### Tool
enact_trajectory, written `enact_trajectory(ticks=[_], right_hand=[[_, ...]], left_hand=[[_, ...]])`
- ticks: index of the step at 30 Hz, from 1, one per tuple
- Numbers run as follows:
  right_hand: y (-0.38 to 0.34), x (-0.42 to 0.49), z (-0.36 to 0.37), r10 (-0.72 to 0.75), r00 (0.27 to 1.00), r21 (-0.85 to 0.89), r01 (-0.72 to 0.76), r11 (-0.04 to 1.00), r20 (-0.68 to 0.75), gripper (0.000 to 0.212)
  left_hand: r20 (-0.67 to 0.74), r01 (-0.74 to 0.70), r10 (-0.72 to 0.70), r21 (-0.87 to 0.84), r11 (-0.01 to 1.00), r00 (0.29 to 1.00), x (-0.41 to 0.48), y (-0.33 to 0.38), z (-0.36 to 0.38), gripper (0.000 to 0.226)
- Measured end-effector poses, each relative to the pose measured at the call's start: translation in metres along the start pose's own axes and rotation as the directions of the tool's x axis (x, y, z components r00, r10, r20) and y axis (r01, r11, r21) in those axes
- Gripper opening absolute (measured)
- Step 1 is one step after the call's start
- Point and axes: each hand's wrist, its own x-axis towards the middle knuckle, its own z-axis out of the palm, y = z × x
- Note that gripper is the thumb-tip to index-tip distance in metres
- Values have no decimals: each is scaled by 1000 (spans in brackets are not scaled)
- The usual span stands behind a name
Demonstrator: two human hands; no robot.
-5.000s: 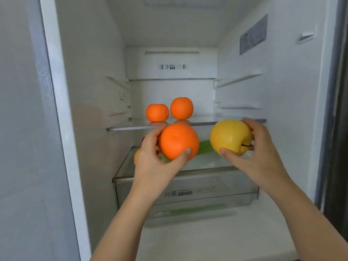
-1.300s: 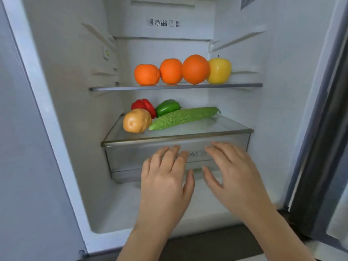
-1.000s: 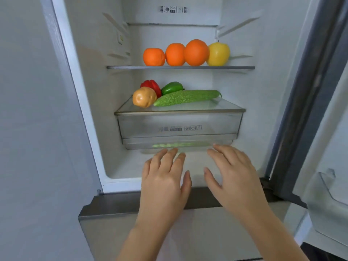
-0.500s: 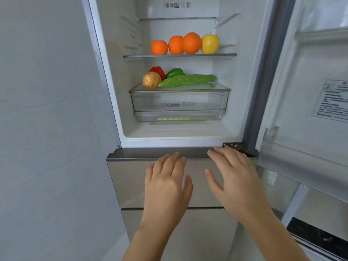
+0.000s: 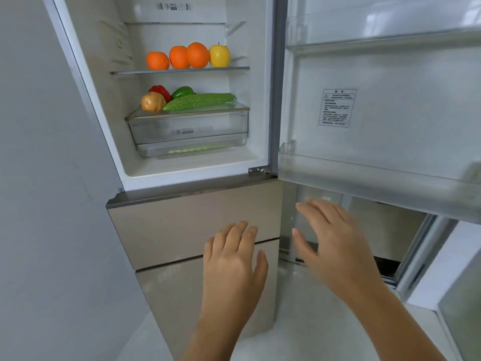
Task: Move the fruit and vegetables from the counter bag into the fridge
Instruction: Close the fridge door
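Observation:
The fridge stands open. On its glass shelf (image 5: 234,68) sit three oranges (image 5: 178,57) in a row with a yellow apple (image 5: 219,56) at their right. Below, on the lid of the clear drawer (image 5: 188,130), lie a potato (image 5: 153,102), a red pepper (image 5: 159,90), a green pepper (image 5: 182,91) and a bitter gourd (image 5: 199,100). My left hand (image 5: 233,259) and my right hand (image 5: 330,238) hover empty with fingers spread, well below and in front of the compartment, before the lower doors. No bag is in view.
The open fridge door (image 5: 377,100) swings out on the right, its clear bin (image 5: 364,178) just above my right hand. Closed beige lower doors (image 5: 182,225) are behind my left hand. A grey wall (image 5: 39,204) fills the left.
Both hands have let go of the orange and apple, now on the shelf. I have drawn back from the fridge and the hands have pulled out, open; the door has come into view.

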Motion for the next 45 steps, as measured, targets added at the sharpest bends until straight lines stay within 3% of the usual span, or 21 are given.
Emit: enact_trajectory(ticks=[6,17,25,29,35,45], right_hand=[[75,-15,-49,123,991,-28,-125,992,-62,41],[268,-12,-122,255,950,-119,-279,953,-181,37],[357,-1,-121,364,922,-116,-380,918,-133,51],[387,5,-110,450,893,-128,-449,884,-23,63],[401,6,-90,415,906,-18,-415,910,87,78],[387,0,-86,424,905,103,-425,899,40,83]], left_hand=[[31,-111,116,-122,986,993,20,76,28,38],[-77,-254,242,-264,931,967,82,232,114,38],[-26,-274,275,-214,937,961,109,278,148,40],[-12,-277,281,-217,936,960,116,289,159,40],[-8,-286,290,-209,935,957,122,291,171,38],[-8,-270,275,-213,939,961,115,293,170,38]])
